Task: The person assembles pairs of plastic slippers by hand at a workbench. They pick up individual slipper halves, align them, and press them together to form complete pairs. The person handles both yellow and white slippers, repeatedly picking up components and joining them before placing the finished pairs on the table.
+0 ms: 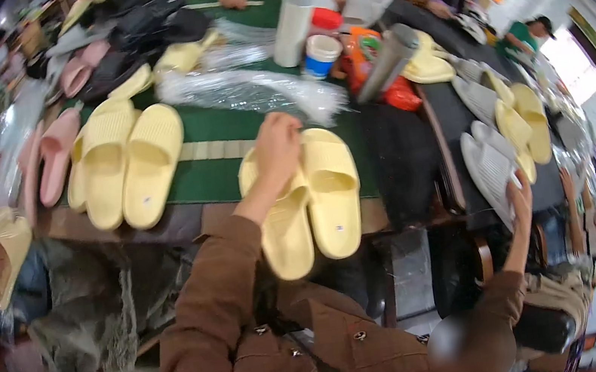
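Observation:
A pair of pale yellow slippers (337,215) lies at the near table edge, soles side by side, heels toward me. Over the ribbed strap of the left one is my left hand (279,149), its fingers curled closed; what they pinch, if anything, is hidden. My right arm stretches far out to the right. There my right hand (518,199) grips the heel end of a light grey slipper (488,168), which lies beside its mate on the dark table. Just left of my left hand, more yellow slippers (145,165) lie on the green mat.
Clear plastic bags (246,90) lie across the green mat (221,178). Beyond them stand a grey tumbler (293,25), a blue-and-white tub (321,57) and a leaning grey cylinder (388,60). Pink slippers (59,155) lie at left, yellow ones (531,123) at right. Other people work across and beside the tables.

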Motion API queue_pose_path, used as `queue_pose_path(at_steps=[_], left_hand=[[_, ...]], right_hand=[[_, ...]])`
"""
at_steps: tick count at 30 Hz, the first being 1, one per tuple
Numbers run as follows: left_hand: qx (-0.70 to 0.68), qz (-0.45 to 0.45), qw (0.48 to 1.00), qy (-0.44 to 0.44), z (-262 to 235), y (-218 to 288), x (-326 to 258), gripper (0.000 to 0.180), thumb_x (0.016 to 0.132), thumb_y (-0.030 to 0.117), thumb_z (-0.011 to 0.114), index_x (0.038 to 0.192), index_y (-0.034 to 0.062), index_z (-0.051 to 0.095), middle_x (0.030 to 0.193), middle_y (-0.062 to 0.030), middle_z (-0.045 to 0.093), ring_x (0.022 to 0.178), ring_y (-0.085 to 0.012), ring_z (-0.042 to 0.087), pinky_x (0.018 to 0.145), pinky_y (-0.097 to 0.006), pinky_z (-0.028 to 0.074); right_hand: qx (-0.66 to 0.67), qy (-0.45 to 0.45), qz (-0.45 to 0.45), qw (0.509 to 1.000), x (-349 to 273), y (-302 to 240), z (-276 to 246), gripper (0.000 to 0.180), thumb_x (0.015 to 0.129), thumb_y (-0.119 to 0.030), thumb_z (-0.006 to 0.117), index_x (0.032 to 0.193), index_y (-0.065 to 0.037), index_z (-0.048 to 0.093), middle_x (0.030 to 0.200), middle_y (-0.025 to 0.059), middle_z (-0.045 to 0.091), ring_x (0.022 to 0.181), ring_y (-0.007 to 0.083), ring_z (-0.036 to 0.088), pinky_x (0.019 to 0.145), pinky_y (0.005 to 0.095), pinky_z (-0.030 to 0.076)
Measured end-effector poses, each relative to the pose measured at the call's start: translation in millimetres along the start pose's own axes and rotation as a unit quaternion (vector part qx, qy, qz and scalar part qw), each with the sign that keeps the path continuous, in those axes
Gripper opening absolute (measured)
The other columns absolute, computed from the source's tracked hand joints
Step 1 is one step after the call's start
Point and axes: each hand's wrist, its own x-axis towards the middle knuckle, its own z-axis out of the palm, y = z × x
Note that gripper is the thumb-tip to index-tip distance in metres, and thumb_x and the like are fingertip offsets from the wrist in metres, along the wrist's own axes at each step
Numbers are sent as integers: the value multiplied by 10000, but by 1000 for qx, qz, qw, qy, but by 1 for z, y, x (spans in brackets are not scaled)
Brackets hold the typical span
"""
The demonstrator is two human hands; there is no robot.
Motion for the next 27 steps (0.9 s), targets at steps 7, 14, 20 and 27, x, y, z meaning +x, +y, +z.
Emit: queue_pose_path(at_steps=[7, 14, 20, 27], left_hand=[[9, 15, 999, 28, -1, 0, -2, 72, 834, 14, 570, 878, 36, 623, 935, -104, 581, 773, -275, 595, 693, -375, 479], [-3, 46, 998, 34, -5, 8, 2, 80, 825, -1, 567, 880, 31, 616, 949, -103, 588, 827, -289, 593, 726, -384, 480], [-24, 129, 990, 49, -21, 34, 14, 84, 828, -5, 568, 894, 28, 609, 966, -106, 587, 892, -315, 584, 786, -401, 474], [52, 106, 980, -159, -83, 105, -55, 174, 843, 89, 610, 1015, 70, 590, 888, -124, 538, 847, -320, 581, 747, -416, 472]], right_hand=[[-156, -63, -138, 976, 25, -36, 34, 362, 829, -90, 552, 1175, 12, 582, 1026, 122, 655, 921, 218, 613, 797, 311, 467], [-67, -71, -91, 991, -18, -88, 67, 226, 898, -169, 561, 883, 56, 544, 719, 90, 547, 684, 160, 476, 648, 311, 404], [-115, -29, -115, 986, -19, -62, 67, 294, 937, -227, 536, 971, 65, 524, 788, 107, 525, 740, 160, 474, 684, 309, 398], [-153, -66, -75, 983, -34, -79, 67, 283, 948, -195, 494, 1069, 60, 516, 908, 169, 565, 845, 240, 523, 789, 341, 423]])
